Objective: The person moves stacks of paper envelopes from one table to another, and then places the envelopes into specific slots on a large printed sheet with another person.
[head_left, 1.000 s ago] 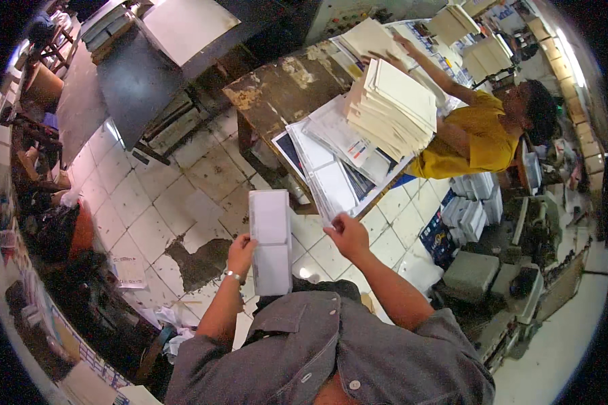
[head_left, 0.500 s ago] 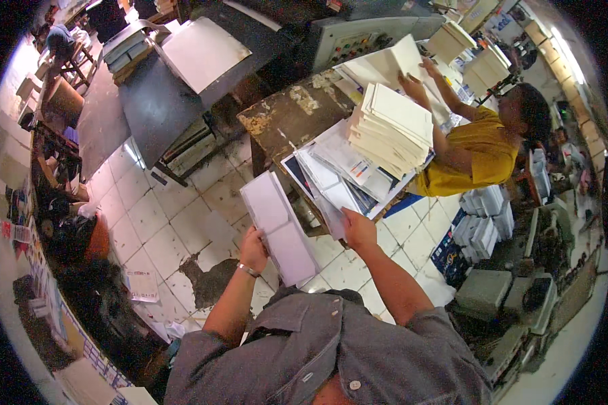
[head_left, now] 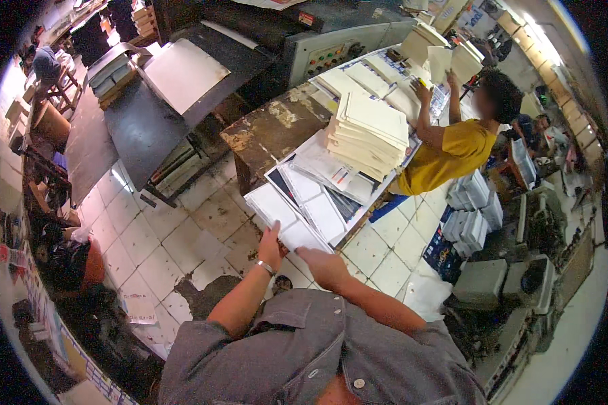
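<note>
A long white paper stack (head_left: 271, 206), marked by a crosswise line, slants over the near end of the worktable. My left hand (head_left: 271, 248), a metal band at its wrist, is closed on the stack's near-left edge. At the near end of the stack, my right hand (head_left: 323, 267) is closed with its fingertips at the paper's edge; part of its grip is hidden. Just beyond lie another long white sheet (head_left: 321, 208) and dark printed sheets. A clear-wrapped packet (head_left: 334, 167) rests farther up, beside a tall pile of cream folded sheets (head_left: 368, 135).
Across the worktable (head_left: 253, 138), a person in a yellow shirt (head_left: 452, 155) handles cream sheets. A machine with a button panel (head_left: 331, 59) stands behind. Paper bundles (head_left: 471, 202) sit on the floor at right. A dark table (head_left: 148, 131) holding large white sheets is at left.
My left hand has brought the white stack to the right, onto the table's end. My right hand has left the table's sheets and come left and nearer. The other person's hands have moved farther back.
</note>
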Demonstrator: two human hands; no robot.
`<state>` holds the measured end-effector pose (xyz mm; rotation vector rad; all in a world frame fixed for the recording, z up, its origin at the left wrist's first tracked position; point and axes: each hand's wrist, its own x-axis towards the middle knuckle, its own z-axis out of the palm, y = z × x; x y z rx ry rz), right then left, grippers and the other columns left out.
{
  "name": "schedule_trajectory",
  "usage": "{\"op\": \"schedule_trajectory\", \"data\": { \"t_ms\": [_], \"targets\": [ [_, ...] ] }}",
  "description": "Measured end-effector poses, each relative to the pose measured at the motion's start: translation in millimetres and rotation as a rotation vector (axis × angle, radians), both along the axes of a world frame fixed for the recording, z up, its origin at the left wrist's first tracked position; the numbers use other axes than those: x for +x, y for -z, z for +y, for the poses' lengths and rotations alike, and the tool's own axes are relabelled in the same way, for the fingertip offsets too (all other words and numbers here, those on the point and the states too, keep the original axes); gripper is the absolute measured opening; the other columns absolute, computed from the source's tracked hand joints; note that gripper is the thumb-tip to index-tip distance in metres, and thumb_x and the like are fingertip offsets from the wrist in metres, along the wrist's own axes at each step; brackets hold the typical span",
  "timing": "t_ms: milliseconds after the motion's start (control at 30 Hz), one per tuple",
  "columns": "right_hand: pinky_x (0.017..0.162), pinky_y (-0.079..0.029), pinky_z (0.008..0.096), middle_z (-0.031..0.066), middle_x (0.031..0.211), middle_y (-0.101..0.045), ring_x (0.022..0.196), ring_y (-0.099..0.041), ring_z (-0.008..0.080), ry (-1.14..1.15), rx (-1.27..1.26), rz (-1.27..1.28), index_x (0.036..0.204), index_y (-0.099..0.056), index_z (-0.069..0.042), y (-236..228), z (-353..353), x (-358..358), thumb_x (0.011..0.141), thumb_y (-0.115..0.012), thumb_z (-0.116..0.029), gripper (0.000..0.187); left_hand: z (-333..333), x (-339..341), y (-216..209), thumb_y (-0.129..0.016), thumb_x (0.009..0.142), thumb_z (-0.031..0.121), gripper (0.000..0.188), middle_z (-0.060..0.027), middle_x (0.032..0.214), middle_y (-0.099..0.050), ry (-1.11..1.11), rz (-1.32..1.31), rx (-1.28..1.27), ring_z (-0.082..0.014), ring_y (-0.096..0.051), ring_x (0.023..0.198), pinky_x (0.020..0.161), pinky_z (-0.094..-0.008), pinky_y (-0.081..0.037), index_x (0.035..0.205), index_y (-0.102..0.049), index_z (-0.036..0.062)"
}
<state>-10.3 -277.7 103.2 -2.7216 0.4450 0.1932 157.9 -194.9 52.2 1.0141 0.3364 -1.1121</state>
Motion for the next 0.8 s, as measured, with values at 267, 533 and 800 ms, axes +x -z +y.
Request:
{"op": "schedule_trajectory", "data": {
  "t_ms": [267, 533, 800],
  "targets": [
    [0.115, -0.029, 0.048, 0.0159, 0.149, -0.04, 0.139, -0.035, 0.0378, 0.096, -0.037, -0.16, 0.148, -0.036, -0.012, 19.8, -51.6, 15.7, 0.087, -0.064, -0.033, 0.07, 15.4, 9.6, 48.5, -0.071, 0.083, 0.011, 0.044, -0.015, 0.113, -0.067, -0.009, -0.466, 0.281, -0.0252, -0.064, 0.097, 0.087, -0.0376, -0.049, 0.121, -0.055, -0.004],
    [0.112, -0.025, 0.0623, 0.011, 0.158, -0.028, 0.144, -0.024, 0.0413, 0.043, -0.203, 0.125, 0.151, -0.033, -0.023, 27.3, -69.3, -4.3, 0.085, -0.068, -0.024, 0.074, 70.7, 33.4, 57.9, -0.056, 0.078, 0.001, 0.063, -0.0209, 0.135, -0.055, -0.105, -0.904, 0.428, -0.0301, -0.056, 0.119, 0.099, -0.0346, -0.044, 0.14, -0.05, 0.0079],
    [0.106, -0.039, 0.0427, 0.0148, 0.135, -0.056, 0.122, -0.053, 0.0327, -0.09, 0.148, -0.198, 0.137, -0.053, -0.011, 17.8, -22.7, 18.7, 0.081, -0.061, -0.009, 0.056, 44.2, 22.3, 38.6, -0.061, 0.087, 0.02, 0.033, -0.0152, 0.112, -0.07, 0.077, -0.43, 0.214, -0.0249, -0.063, 0.106, 0.095, -0.0318, -0.045, 0.116, -0.071, 0.0051]
  ]
}}
